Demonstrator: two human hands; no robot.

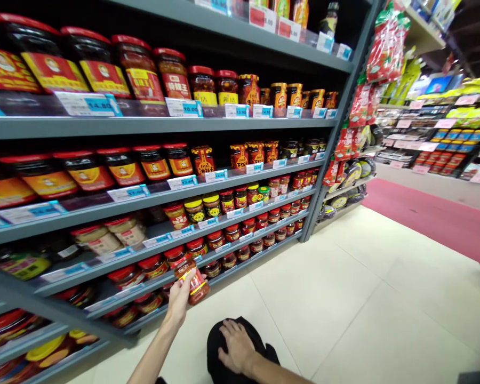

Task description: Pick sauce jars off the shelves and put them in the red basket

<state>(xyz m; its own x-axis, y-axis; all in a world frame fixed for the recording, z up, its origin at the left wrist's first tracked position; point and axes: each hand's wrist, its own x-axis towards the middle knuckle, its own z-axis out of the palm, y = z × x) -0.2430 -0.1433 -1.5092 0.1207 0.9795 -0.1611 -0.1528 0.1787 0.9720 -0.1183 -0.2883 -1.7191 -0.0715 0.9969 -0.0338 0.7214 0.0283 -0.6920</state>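
My left hand [180, 296] is closed around a jar of red sauce [198, 289] with a red and yellow label. The jar is tilted, in front of the lower shelves. Its lid end points up toward the shelf jars [215, 240] close behind it. My right hand [237, 345] lies flat with its fingers spread on my knee [260, 333], which is covered in black cloth, and nothing is in it.
A grey shelf rack [208, 124] holds rows of sauce jars, with price tags [183, 107] along its edges. Red packets [386, 48] hang at the rack's right end. Pale floor tiles [344, 277] and a pink floor strip [436, 218] lie to the right.
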